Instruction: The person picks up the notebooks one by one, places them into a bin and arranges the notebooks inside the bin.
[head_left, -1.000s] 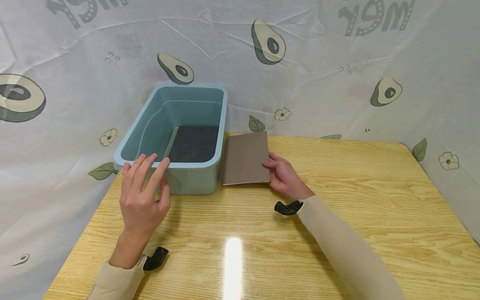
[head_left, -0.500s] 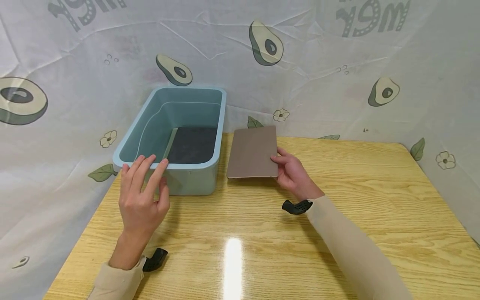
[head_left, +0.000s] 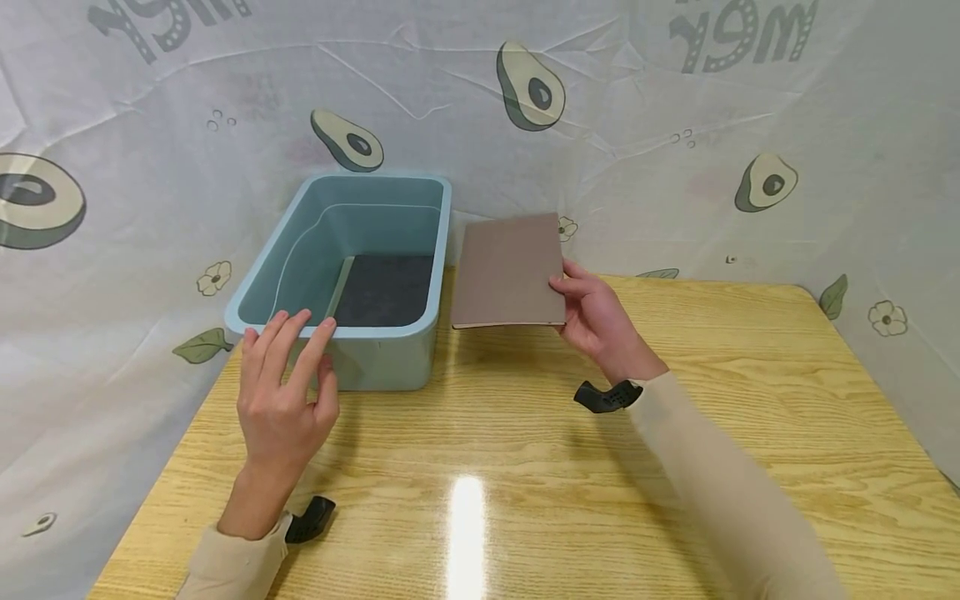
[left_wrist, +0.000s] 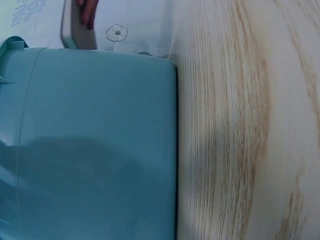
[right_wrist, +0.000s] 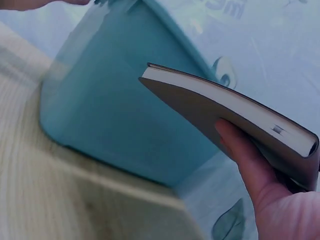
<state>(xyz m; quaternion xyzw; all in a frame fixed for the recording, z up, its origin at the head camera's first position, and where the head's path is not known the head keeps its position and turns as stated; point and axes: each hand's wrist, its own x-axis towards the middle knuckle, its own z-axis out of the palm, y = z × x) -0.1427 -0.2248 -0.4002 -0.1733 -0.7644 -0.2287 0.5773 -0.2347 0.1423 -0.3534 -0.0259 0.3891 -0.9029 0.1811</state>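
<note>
My right hand (head_left: pixel 600 321) grips a notebook (head_left: pixel 510 271) with a plain grey-brown cover by its right edge, thumb on top. The notebook is raised off the table, just right of the blue-green plastic bin (head_left: pixel 382 358). Its white page edges (right_wrist: pixel 225 102) show in the right wrist view, with fingers (right_wrist: pixel 245 155) beneath the cover. My left hand (head_left: pixel 285 400) has its fingers spread and loosely bent, fingertips at the bin's front rim. Inside the bin a dark flat rectangle (head_left: pixel 386 292) covers much of the bottom. The left wrist view is mostly filled by the bin's wall (left_wrist: pixel 95 130).
The bin stands at the back left of a wood-grain table (head_left: pixel 540 492). Behind and beside the table hangs a pale cloth (head_left: pixel 645 108) printed with avocados, leaves and flowers. Bare wood stretches to the right and in front of the bin.
The right hand has lifted the notebook from beside the bin, up off the table and slightly to the right. The left hand stays at the bin's rim.
</note>
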